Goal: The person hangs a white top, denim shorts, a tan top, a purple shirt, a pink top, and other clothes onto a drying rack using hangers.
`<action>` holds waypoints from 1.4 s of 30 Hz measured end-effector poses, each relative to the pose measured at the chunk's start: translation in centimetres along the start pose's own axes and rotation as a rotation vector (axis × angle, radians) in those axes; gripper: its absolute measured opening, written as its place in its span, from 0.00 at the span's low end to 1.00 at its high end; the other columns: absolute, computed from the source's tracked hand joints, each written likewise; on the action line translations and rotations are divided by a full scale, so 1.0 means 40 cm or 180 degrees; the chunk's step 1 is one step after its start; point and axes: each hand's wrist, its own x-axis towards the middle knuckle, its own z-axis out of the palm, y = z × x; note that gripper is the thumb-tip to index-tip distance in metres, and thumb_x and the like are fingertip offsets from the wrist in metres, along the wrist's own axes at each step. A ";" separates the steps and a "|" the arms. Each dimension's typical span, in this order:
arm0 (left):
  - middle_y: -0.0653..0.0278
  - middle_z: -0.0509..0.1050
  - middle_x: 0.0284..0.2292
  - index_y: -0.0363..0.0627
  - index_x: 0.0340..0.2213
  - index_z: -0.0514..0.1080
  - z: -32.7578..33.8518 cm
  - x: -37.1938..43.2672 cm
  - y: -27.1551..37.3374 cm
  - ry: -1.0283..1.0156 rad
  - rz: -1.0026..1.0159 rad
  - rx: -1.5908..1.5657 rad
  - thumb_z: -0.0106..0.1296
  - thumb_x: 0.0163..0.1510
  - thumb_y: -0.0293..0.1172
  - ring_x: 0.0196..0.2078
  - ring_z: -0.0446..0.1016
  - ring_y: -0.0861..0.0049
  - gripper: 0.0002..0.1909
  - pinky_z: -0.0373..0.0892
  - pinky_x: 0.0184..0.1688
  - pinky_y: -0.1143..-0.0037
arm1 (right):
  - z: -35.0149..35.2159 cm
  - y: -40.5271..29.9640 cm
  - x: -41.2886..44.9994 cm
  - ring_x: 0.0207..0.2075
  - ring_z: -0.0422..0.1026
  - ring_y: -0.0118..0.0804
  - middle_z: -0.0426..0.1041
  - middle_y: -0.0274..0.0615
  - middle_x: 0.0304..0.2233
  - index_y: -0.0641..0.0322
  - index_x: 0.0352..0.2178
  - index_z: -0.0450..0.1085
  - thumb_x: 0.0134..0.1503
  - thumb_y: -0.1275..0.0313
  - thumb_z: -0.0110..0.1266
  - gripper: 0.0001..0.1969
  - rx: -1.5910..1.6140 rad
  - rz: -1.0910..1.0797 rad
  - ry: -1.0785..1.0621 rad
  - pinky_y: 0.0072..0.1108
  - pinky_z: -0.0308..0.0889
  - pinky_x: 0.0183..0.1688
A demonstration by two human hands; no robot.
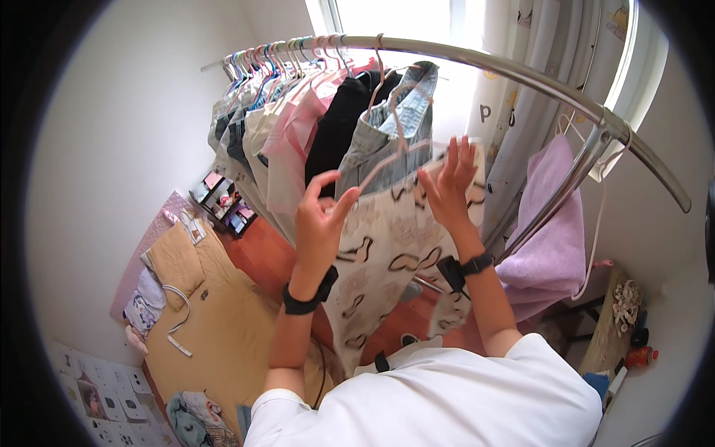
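A pink hanger (385,159) is tilted below the rail, its hook off the rail and close to light-blue jeans (366,151). Cream trousers with a dark printed pattern (391,240) hang at this hanger, their legs reaching down toward the floor. My left hand (321,215) is at the hanger's left end, fingers curled and thumb close to the hanger arm; whether it grips is unclear. Against the upper right part of the trousers, my right hand (453,181) has its fingers extended and thumb apart. Both wrists wear black bands.
A curved metal clothes rail (503,61) carries several garments on hangers. At the right, a lilac towel (550,223) hangs beside the rail's slanted support (553,207). A bed with a tan cover (223,324) is on the left. Patterned curtains (519,112) flank the window.
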 end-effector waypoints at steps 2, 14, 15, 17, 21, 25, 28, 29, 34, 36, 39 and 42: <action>0.65 0.67 0.15 0.38 0.38 0.71 0.025 0.073 0.061 -0.0188 0.0427 -0.0293 0.51 0.52 0.34 0.17 0.61 0.91 0.14 0.58 0.20 0.84 | 0.022 0.007 0.124 0.63 0.27 0.59 0.27 0.49 0.63 0.52 0.61 0.31 0.56 0.51 0.43 0.40 0.0341 0.0027 0.0035 0.56 0.33 0.55; 0.50 0.70 0.24 0.38 0.43 0.69 0.197 0.256 0.004 0.0743 0.1462 0.1314 0.45 0.52 0.26 0.26 0.71 0.57 0.16 0.67 0.26 0.66 | 0.362 0.120 0.380 0.64 0.22 0.48 0.24 0.52 0.62 0.57 0.60 0.28 0.58 0.42 0.21 0.39 0.1304 -0.0102 -0.0097 0.39 0.18 0.60; 0.50 0.70 0.24 0.38 0.43 0.69 0.197 0.254 -0.006 0.0811 0.1380 0.1331 0.45 0.52 0.26 0.26 0.71 0.57 0.16 0.67 0.26 0.66 | 0.387 0.120 0.370 0.64 0.22 0.47 0.25 0.52 0.62 0.59 0.60 0.27 0.58 0.42 0.21 0.40 0.1359 -0.0011 -0.0080 0.38 0.19 0.61; 0.52 0.69 0.23 0.39 0.44 0.68 0.181 0.245 -0.024 0.0695 0.1384 0.1804 0.44 0.52 0.25 0.27 0.72 0.59 0.16 0.68 0.27 0.68 | 0.422 0.083 0.359 0.64 0.24 0.46 0.27 0.51 0.63 0.61 0.60 0.30 0.58 0.42 0.22 0.40 0.1644 0.0197 -0.0117 0.34 0.21 0.61; 0.55 0.70 0.26 0.36 0.45 0.66 0.146 0.282 -0.075 0.0810 0.1502 0.2251 0.44 0.48 0.22 0.29 0.73 0.63 0.19 0.70 0.29 0.71 | 0.503 0.064 0.394 0.64 0.24 0.47 0.26 0.52 0.63 0.59 0.60 0.28 0.58 0.42 0.21 0.39 0.1481 0.0130 -0.0215 0.36 0.19 0.62; 0.54 0.70 0.28 0.35 0.45 0.65 0.108 0.348 -0.122 0.0902 0.1532 0.2374 0.44 0.47 0.21 0.30 0.73 0.63 0.20 0.71 0.32 0.71 | 0.603 0.049 0.440 0.64 0.23 0.48 0.26 0.54 0.62 0.59 0.60 0.28 0.58 0.43 0.23 0.39 0.1520 0.0135 -0.0331 0.39 0.19 0.61; 0.54 0.70 0.29 0.36 0.45 0.65 0.093 0.403 -0.145 0.0810 0.1396 0.2360 0.43 0.47 0.21 0.32 0.73 0.63 0.20 0.70 0.33 0.71 | 0.688 0.075 0.482 0.64 0.25 0.47 0.29 0.54 0.63 0.60 0.61 0.32 0.59 0.47 0.29 0.37 0.1535 0.0114 -0.0232 0.36 0.21 0.61; 0.53 0.70 0.29 0.36 0.45 0.65 0.088 0.417 -0.158 0.0747 0.1418 0.2375 0.44 0.47 0.20 0.33 0.73 0.63 0.20 0.70 0.34 0.71 | 0.710 0.076 0.491 0.64 0.27 0.48 0.31 0.54 0.62 0.62 0.60 0.34 0.60 0.50 0.30 0.35 0.1561 0.0159 -0.0210 0.36 0.22 0.62; 0.53 0.66 0.43 0.39 0.49 0.61 0.046 0.356 -0.287 0.1104 0.2294 0.2225 0.47 0.47 0.28 0.44 0.69 0.64 0.25 0.70 0.40 0.72 | 0.810 0.103 0.467 0.63 0.26 0.55 0.30 0.57 0.62 0.66 0.59 0.36 0.58 0.55 0.39 0.37 0.1428 -0.1074 0.0125 0.42 0.23 0.61; 0.54 0.61 0.51 0.43 0.52 0.58 0.039 0.270 -0.307 0.1219 0.2543 0.2058 0.48 0.48 0.30 0.49 0.66 0.63 0.28 0.69 0.44 0.71 | 0.851 0.204 0.445 0.62 0.24 0.61 0.25 0.58 0.62 0.65 0.59 0.33 0.56 0.54 0.44 0.40 0.0393 -0.2123 0.0550 0.47 0.23 0.59; 0.55 0.59 0.53 0.48 0.54 0.55 0.099 0.065 -0.419 0.1514 0.1956 0.1690 0.48 0.48 0.30 0.50 0.66 0.63 0.30 0.68 0.45 0.71 | 0.856 0.308 0.309 0.61 0.40 0.58 0.39 0.58 0.61 0.65 0.58 0.42 0.54 0.54 0.47 0.38 0.1514 -0.1939 0.1034 0.46 0.40 0.59; 0.55 0.61 0.51 0.44 0.51 0.60 0.189 -0.260 -0.573 0.1439 0.0976 0.1668 0.49 0.47 0.28 0.45 0.68 0.62 0.26 0.68 0.42 0.68 | 0.796 0.285 -0.022 0.60 0.42 0.58 0.41 0.58 0.60 0.65 0.58 0.44 0.54 0.54 0.47 0.37 0.1924 -0.1134 -0.0367 0.46 0.42 0.58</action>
